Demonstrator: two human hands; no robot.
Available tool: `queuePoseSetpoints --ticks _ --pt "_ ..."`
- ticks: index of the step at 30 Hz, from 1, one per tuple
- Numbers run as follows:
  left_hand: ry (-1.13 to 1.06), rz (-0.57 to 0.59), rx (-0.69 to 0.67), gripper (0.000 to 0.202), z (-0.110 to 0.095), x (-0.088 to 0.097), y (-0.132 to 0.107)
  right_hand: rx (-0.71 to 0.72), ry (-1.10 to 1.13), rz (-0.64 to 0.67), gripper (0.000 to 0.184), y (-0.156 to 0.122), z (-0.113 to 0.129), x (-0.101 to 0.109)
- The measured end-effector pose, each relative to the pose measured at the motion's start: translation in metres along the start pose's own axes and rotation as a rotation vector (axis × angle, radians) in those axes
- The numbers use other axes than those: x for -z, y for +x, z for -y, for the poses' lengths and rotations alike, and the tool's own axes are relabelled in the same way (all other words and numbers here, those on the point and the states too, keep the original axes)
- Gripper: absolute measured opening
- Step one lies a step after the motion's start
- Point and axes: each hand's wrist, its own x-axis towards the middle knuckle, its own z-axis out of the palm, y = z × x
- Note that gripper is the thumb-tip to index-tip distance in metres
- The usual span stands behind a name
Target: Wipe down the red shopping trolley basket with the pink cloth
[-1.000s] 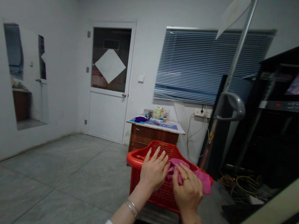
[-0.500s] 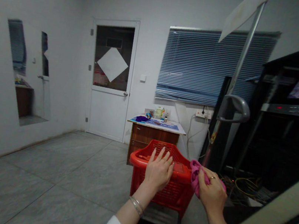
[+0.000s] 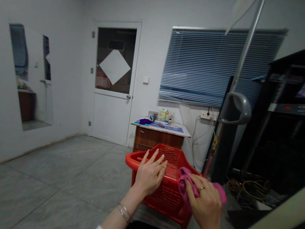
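A red plastic shopping basket [image 3: 164,204] with perforated walls stands in front of me, on dark legs. My left hand [image 3: 149,173] lies with its fingers spread over the near rim, toward the left of the middle. Bunched in my right hand [image 3: 206,201] is a pink cloth [image 3: 185,182], pressed against the right part of the same rim. Part of the cloth sticks out past the far side of that hand. My palms and fingers hide stretches of the rim.
Behind the basket stands a brown desk [image 3: 151,139] with a purple cloth [image 3: 145,121] and small bottles on top. A metal pole with a grey handle [image 3: 237,109] rises at the right, beside a black rack [image 3: 276,148]. Loose cables [image 3: 252,188] lie on the floor there.
My right hand has moved left along the rim with the pink cloth. My left hand has shifted slightly left, and the basket's near side appears a little turned.
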Motion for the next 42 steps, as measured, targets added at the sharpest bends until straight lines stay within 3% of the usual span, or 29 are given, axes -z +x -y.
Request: queuePoseSetpoints --ticks 3,5,10,14,16,19,23,26,32,36,42 --pt "-0.012 0.007 0.006 0.031 0.000 0.002 -0.001 -0.201 0.093 0.044 0.035 0.006 -0.022 0.011" --pt "-0.018 0.004 0.021 0.030 -0.002 0.002 0.000 -0.281 0.087 0.026 0.037 0.007 -0.024 0.011" --pt "-0.011 -0.001 0.037 0.030 -0.007 -0.003 0.001 -0.095 -0.067 -0.049 0.037 0.006 0.023 -0.013" --pt "0.002 -0.005 0.018 0.030 -0.005 -0.004 0.001 -0.042 -0.161 -0.042 0.035 0.003 0.050 -0.025" --pt "0.003 -0.003 0.003 0.030 -0.003 -0.004 0.001 -0.023 -0.145 -0.020 0.031 0.004 0.044 -0.023" --pt "-0.001 0.007 -0.006 0.030 -0.002 -0.003 0.002 -0.029 -0.086 0.010 0.031 0.006 0.016 -0.012" --pt "-0.017 -0.006 0.012 0.030 -0.006 -0.009 0.003 -0.157 -0.030 0.012 0.036 0.011 -0.014 -0.006" --pt "-0.022 -0.046 0.027 0.029 -0.011 -0.018 0.005 -0.187 -0.085 -0.018 0.036 0.013 -0.009 -0.015" --pt "-0.002 -0.067 0.064 0.029 -0.013 -0.030 0.012 -0.047 -0.125 -0.076 0.034 0.009 0.016 -0.037" --pt "0.010 -0.055 0.065 0.030 -0.006 -0.033 0.015 -0.036 -0.065 0.013 0.034 0.013 -0.011 -0.033" --pt "0.017 -0.037 0.081 0.030 0.003 -0.039 0.020 -0.237 0.019 0.105 0.039 0.029 -0.043 -0.038"
